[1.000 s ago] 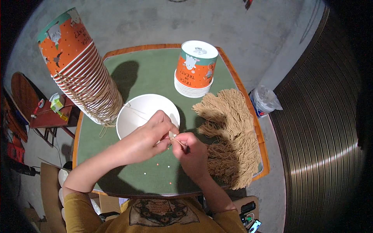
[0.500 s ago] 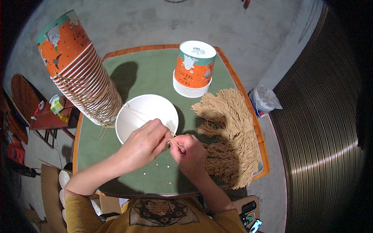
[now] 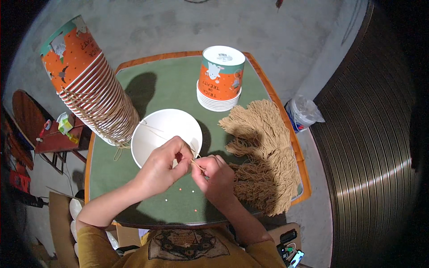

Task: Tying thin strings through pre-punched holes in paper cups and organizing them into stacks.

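My left hand [image 3: 166,163] and my right hand [image 3: 214,176] meet above the near rim of a white paper bucket [image 3: 154,134]. Both hands pinch a thin tan cord [image 3: 195,164] between their fingertips. A length of the cord runs back across the bucket's mouth to its far left rim. Whether the cord is knotted between my fingers is too small to tell. Just right of my right hand lies a big bundle of tan cords [image 3: 268,156].
A tall stack of orange buckets [image 3: 96,85], strung with cords, stands at left. A shorter upside-down stack [image 3: 221,80] is at the back. Small pale and orange dots [image 3: 180,189] lie on the green tabletop [image 3: 116,187]. Beyond the table's right edge sits a white pail [image 3: 301,114].
My left hand has opened its curl slightly, thumb and forefinger now showing apart at the base. My right hand has turned a little and shifted slightly left. The cord stays between them.
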